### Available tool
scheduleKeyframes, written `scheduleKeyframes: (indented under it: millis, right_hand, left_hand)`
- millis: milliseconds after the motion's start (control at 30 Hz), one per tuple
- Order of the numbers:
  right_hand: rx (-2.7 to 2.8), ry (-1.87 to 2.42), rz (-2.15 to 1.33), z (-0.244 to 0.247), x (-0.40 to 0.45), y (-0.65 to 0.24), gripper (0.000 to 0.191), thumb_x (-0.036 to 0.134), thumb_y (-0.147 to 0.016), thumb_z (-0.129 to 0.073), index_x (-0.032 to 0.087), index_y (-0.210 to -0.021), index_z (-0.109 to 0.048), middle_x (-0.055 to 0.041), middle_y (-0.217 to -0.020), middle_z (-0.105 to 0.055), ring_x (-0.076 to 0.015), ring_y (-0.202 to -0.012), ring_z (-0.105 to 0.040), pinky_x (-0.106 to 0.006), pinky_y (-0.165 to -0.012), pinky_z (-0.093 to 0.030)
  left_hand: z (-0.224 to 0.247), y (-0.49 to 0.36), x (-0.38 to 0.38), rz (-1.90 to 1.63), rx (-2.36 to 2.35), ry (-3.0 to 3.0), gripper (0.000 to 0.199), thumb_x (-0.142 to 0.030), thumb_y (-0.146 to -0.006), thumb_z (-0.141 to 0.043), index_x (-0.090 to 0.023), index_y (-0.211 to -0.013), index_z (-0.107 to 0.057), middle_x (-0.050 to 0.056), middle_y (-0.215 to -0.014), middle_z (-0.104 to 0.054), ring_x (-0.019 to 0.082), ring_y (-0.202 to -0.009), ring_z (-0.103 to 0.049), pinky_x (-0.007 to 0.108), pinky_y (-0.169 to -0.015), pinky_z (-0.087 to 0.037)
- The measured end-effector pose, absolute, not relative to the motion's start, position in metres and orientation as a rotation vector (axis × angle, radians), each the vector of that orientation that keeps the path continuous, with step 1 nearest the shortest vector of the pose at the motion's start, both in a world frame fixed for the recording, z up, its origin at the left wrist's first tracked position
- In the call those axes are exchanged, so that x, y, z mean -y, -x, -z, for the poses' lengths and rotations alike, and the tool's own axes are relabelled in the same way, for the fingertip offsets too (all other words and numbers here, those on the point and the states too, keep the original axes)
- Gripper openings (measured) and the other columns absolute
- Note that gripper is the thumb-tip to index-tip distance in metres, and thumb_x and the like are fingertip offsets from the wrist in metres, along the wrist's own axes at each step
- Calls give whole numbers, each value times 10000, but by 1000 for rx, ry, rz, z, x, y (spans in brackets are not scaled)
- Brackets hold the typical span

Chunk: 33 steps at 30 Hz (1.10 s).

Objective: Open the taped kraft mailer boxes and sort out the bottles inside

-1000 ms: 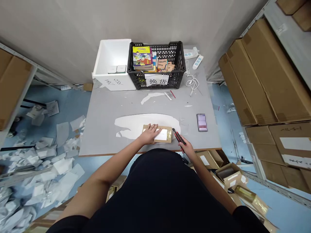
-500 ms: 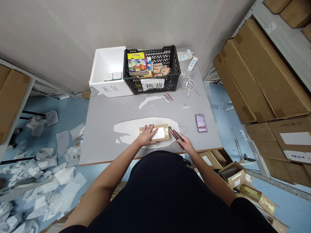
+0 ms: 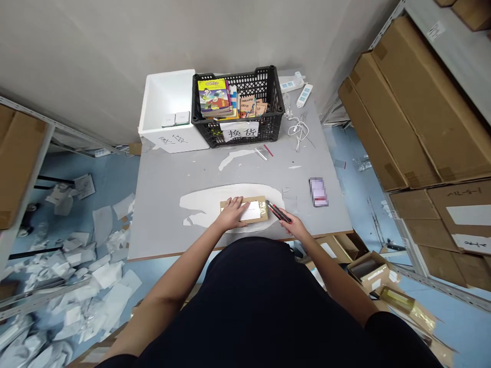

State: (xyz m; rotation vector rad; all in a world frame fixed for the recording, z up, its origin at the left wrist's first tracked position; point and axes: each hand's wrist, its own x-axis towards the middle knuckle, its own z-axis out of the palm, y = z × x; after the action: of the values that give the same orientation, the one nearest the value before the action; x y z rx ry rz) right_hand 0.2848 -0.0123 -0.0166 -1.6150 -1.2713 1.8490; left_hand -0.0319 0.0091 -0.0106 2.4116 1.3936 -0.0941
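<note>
A small brown cardboard box (image 3: 264, 216) with a white label (image 3: 251, 210) and shiny tape at its right end lies near the table's front edge. My left hand (image 3: 230, 213) rests flat on its left part, fingers and thumb spread, hiding that end. In my right hand (image 3: 291, 225) is a red and black utility knife (image 3: 279, 212). Its tip points up and left and lies close to the box's right end; whether it touches, I cannot tell. Under the box is a white patch (image 3: 199, 197) with ragged edges on the grey tabletop (image 3: 161, 220).
A white foam box (image 3: 169, 92) and a black crate (image 3: 274, 122) of books stand at the back. Power strips (image 3: 304, 95) and a white cable (image 3: 298, 129) lie back right, a phone (image 3: 318, 192) on the right. Scrap paper (image 3: 105, 276) litters the floor; cartons (image 3: 414, 117) fill the right shelf.
The camera view has shifted slightly. Both hands, the box and the knife stay almost in the same place on the table.
</note>
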Motion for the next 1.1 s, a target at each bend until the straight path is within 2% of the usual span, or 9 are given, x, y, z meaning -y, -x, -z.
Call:
scheduleKeyframes:
  millis: [400,600,867,1100]
  right_hand:
    - [1370,1610,-1861,9,16,-292,684,293,-811,-586,282,-1467,-393,66,-645,-546,-52,-405,-359,-172,-394,-348]
    - [1390,1612,-1793,6,22,-289,650,277,-809,-591,245,-1443,-448,14,-732,-619,-67,-462,-404,-192,-458,-398]
    - [1382,1696,-1817,6,43,-294,643,273,-834,-569,283,-1459,-417,44,-657,-576,-68,-403,-420,-191,-411,-390]
    - [1381,1721,-1874,-7,41,-293,666,244,-838,-588,300,-1472,-392,65,-549,-527,-77,-382,-429,-173,-366,-351]
  left_hand:
    - [15,30,-10,91,-1420,-2401,944,-566,-663,-738,-205,-1452,-365,205,-1485,-318,377,-1351,-302,550,-1123,-164]
    - [15,30,-11,97,-1422,-2388,929,-565,-673,-729,-211,-1450,-364,202,-1492,-319,381,-1360,-294,559,-1123,-158]
    - [16,29,-11,80,-1420,-2387,951,-552,-675,-730,-184,-1462,-343,214,-1489,-318,386,-1380,-262,563,-1134,-142]
    - [16,28,-11,89,-1422,-2376,941,-561,-684,-714,-205,-1466,-331,195,-1495,-322,380,-1389,-252,571,-1137,-134]
